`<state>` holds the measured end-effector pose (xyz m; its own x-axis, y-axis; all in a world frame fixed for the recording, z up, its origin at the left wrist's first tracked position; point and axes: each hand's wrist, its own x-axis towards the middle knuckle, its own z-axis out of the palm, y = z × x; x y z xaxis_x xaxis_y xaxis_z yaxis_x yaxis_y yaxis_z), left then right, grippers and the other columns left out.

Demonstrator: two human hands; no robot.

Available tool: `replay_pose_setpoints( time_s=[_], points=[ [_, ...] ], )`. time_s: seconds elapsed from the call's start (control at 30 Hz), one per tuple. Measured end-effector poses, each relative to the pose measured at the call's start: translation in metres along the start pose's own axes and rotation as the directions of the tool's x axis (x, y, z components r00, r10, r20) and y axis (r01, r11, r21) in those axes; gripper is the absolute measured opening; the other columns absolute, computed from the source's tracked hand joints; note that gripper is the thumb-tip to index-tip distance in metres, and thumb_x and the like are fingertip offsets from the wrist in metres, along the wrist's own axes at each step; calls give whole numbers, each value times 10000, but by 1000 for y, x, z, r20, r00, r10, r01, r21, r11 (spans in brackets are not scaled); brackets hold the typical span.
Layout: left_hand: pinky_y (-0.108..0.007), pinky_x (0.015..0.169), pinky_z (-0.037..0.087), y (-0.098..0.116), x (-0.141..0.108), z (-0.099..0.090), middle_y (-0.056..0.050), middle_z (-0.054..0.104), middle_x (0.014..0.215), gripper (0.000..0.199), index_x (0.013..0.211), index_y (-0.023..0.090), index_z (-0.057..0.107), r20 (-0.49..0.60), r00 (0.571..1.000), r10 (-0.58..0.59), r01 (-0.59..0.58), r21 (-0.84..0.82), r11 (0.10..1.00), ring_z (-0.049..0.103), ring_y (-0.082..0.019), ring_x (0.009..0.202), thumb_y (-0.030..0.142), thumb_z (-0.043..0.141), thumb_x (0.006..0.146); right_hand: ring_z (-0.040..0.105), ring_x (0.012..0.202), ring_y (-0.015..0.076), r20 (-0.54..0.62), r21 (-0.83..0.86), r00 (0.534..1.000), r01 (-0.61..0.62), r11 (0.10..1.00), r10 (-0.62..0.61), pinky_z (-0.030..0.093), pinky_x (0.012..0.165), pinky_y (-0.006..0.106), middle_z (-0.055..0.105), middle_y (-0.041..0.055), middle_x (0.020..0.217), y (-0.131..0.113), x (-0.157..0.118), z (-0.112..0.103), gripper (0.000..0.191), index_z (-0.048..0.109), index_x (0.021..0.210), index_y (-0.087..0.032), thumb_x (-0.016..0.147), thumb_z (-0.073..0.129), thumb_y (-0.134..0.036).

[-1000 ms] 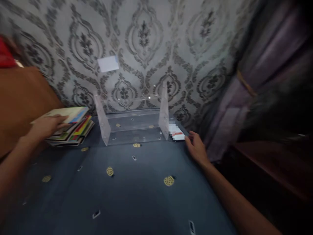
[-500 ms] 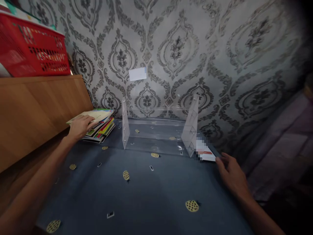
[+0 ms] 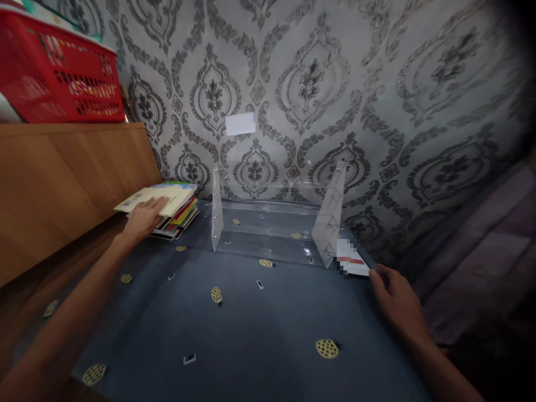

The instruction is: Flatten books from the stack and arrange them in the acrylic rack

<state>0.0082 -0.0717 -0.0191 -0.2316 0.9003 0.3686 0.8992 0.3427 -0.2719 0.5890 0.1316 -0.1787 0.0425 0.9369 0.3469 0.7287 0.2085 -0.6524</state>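
My left hand [image 3: 146, 216] lies on the cream-covered booklet [image 3: 176, 195] at the top of a stack of books [image 3: 179, 223]. Its fingers are stretched over the cover; the thumb is hidden. At the right edge, my right hand [image 3: 396, 293] pinches the near corner of a dark-edged book [image 3: 358, 265] with a white and red face. Part of that face is pixelated. Between the hands stands a clear acrylic tiered rack [image 3: 329, 234], with no books on its shelves.
A blue cloth [image 3: 251, 329] with pineapple prints covers the surface. At left, a red basket [image 3: 75, 84] sits on a wooden cabinet [image 3: 75, 167]. Patterned wallpaper [image 3: 310, 84] rises behind the rack, with a white card [image 3: 240, 124] on it. A pale curtain-like cloth [image 3: 473, 245] hangs at right.
My left hand has slid inward over the booklet's cover, its fingers reaching further right. My right hand stays at the book's corner. The view has shifted slightly.
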Motion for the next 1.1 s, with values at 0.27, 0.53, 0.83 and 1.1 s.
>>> replay_pose_setpoints(
  time_s=[0.27, 0.53, 0.83, 1.1],
  points=[
    [-531, 1111, 359, 33, -43, -3, -162, 446, 1564, 573, 1506, 120, 422, -66, 997, -45, 43, -23, 999, 401, -375, 1439, 204, 351, 944, 627, 1095, 376, 63, -87, 998, 12, 996, -7, 492, 957, 482, 677, 255, 1152, -7, -3, -3, 554, 624, 1134, -92, 857, 360, -492],
    [-511, 1088, 401, 67, -107, 12, -156, 472, 1547, 602, 1510, 162, 418, -95, 994, -46, 45, -13, 999, 411, -363, 1440, 158, 394, 909, 610, 1107, 346, 37, -79, 999, 20, 997, -17, 473, 967, 453, 676, 252, 1149, -7, -6, -1, 517, 642, 1106, -105, 859, 371, -469],
    [-481, 1077, 463, 114, -187, 46, -116, 566, 1475, 496, 1445, 204, 523, 71, 988, 140, -134, -88, 987, 520, -331, 1368, 247, 449, 957, 605, 1074, 324, 42, -102, 999, 25, 994, -21, 471, 937, 449, 679, 231, 1113, -6, -6, 2, 421, 645, 1079, -133, 863, 395, -394],
    [-483, 1091, 471, 130, -174, 41, -78, 587, 1456, 458, 1434, 209, 545, 14, 962, 273, -262, -243, 934, 522, -307, 1372, 372, 389, 1037, 595, 1049, 314, 18, -42, 996, 83, 996, -82, 476, 943, 472, 674, 239, 1094, -2, -8, 3, 450, 656, 1070, -119, 864, 414, -439]
  ],
)
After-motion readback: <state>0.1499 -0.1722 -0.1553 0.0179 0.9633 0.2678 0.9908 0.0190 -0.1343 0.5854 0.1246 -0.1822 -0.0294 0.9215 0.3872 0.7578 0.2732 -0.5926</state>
